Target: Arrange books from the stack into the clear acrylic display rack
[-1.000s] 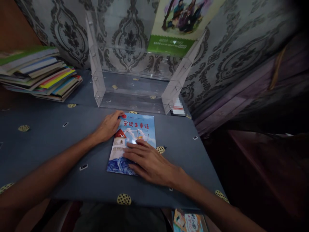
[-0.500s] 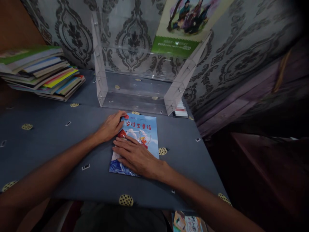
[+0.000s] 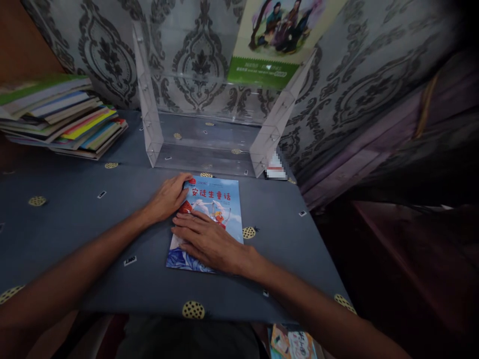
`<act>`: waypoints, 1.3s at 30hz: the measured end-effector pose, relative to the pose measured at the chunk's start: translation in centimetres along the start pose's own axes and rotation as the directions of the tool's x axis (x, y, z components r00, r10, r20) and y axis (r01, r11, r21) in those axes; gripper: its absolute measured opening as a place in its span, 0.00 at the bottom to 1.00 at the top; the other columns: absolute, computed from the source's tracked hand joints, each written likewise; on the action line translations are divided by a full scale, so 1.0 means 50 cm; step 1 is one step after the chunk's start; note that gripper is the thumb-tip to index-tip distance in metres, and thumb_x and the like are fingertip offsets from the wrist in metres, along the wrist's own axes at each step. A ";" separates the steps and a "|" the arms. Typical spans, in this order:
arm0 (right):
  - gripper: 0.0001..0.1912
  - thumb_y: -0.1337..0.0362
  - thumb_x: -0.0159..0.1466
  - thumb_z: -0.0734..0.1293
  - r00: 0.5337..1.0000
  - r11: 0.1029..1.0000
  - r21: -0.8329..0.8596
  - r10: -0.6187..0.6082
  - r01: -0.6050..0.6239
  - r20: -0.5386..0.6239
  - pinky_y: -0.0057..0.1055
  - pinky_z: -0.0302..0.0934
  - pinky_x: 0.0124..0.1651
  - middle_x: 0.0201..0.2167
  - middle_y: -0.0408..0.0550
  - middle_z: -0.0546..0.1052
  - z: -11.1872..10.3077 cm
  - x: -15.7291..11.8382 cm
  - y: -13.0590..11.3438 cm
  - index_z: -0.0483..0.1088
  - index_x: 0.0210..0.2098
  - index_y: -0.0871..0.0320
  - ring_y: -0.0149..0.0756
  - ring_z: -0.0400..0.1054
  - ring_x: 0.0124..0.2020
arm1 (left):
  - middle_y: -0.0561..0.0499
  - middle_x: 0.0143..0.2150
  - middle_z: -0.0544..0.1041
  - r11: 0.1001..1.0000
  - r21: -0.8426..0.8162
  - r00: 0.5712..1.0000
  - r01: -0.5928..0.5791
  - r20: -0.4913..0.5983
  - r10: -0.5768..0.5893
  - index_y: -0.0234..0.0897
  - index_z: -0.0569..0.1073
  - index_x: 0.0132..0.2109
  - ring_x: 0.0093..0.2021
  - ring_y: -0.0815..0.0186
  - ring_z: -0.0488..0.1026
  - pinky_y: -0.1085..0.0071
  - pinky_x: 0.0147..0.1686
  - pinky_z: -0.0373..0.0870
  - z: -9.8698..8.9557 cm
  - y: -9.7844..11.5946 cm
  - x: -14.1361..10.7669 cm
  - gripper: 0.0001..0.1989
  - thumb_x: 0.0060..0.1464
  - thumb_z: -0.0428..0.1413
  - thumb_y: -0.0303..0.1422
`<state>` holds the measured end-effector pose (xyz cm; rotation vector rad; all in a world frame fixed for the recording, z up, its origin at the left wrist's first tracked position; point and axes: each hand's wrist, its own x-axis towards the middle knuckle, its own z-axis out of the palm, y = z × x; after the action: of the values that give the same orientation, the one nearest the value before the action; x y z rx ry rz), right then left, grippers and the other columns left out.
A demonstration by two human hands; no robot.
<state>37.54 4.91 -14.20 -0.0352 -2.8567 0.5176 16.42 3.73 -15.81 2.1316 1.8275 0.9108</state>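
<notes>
A blue picture-covered book [image 3: 230,209] with red Chinese lettering lies closed and flat on the table. My right hand [image 3: 209,242] rests palm down across its cover, fingers stretched toward the left edge. That hand hides part of the lower picture. At the upper left corner of the book, my left hand [image 3: 167,198] touches the edge with its fingers extended and the thumb apart from them. Just beyond the book stands a clear acrylic rack [image 3: 149,99] with tiered shelves.
A stack of books [image 3: 63,117] sits at the far left of the cloth-covered table [image 3: 93,224]. A green-and-cream book [image 3: 262,72] leans high in the rack. A blurred-out white item [image 3: 276,169] lies by the rack's right foot. Below the front edge, another book [image 3: 294,343] shows.
The whole view has shifted slightly, so things appear a little further left. Both hands keep their places on the book.
</notes>
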 end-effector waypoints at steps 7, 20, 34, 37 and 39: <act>0.21 0.62 0.73 0.61 0.986 0.985 -0.033 0.167 -0.167 -0.021 0.49 0.52 0.72 0.66 0.59 0.68 -0.022 0.011 0.029 0.66 0.62 0.62 0.41 0.56 0.70 | 0.42 0.56 0.76 1.000 -0.004 1.000 0.017 0.009 -0.017 0.37 0.64 0.58 0.59 0.55 0.73 0.53 0.60 0.69 -0.002 0.004 -0.002 0.17 0.64 0.46 0.31; 0.19 0.63 0.72 0.62 0.953 0.953 -0.078 0.286 -0.294 -0.103 0.52 0.51 0.71 0.66 0.66 0.66 -0.021 0.081 0.120 0.67 0.59 0.66 0.48 0.56 0.71 | 0.37 0.57 0.74 0.998 -0.031 0.997 0.046 -0.066 -0.048 0.34 0.64 0.59 0.59 0.55 0.72 0.50 0.60 0.69 0.010 -0.005 -0.005 0.19 0.63 0.45 0.31; 0.19 0.61 0.73 0.56 0.869 0.904 0.052 0.422 -0.424 -0.259 0.58 0.53 0.70 0.62 0.58 0.73 -0.042 -0.048 0.196 0.66 0.60 0.58 0.46 0.64 0.66 | 0.38 0.58 0.74 0.997 0.035 0.997 0.074 -0.030 -0.073 0.35 0.63 0.59 0.59 0.54 0.72 0.50 0.60 0.69 0.008 -0.003 -0.004 0.18 0.63 0.45 0.32; 0.20 0.59 0.74 0.54 0.838 0.892 0.156 0.453 -0.425 -0.303 0.56 0.56 0.68 0.60 0.54 0.75 -0.050 -0.091 0.218 0.67 0.60 0.55 0.44 0.67 0.64 | 0.39 0.57 0.75 0.994 0.091 0.998 0.055 -0.033 -0.052 0.36 0.64 0.59 0.58 0.54 0.73 0.51 0.59 0.70 0.001 -0.002 -0.002 0.18 0.63 0.45 0.31; 0.21 0.57 0.74 0.54 0.820 0.876 0.233 0.479 -0.422 -0.314 0.52 0.61 0.65 0.59 0.54 0.75 -0.055 -0.108 0.229 0.68 0.59 0.55 0.44 0.69 0.62 | 0.38 0.57 0.75 0.984 0.176 0.999 0.025 -0.025 -0.020 0.36 0.65 0.59 0.60 0.52 0.71 0.49 0.60 0.68 -0.004 0.005 0.002 0.18 0.63 0.45 0.31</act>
<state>43.23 16.24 -16.96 -0.7246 -2.4224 0.7326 16.52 3.70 -15.48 2.2050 2.0087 0.7989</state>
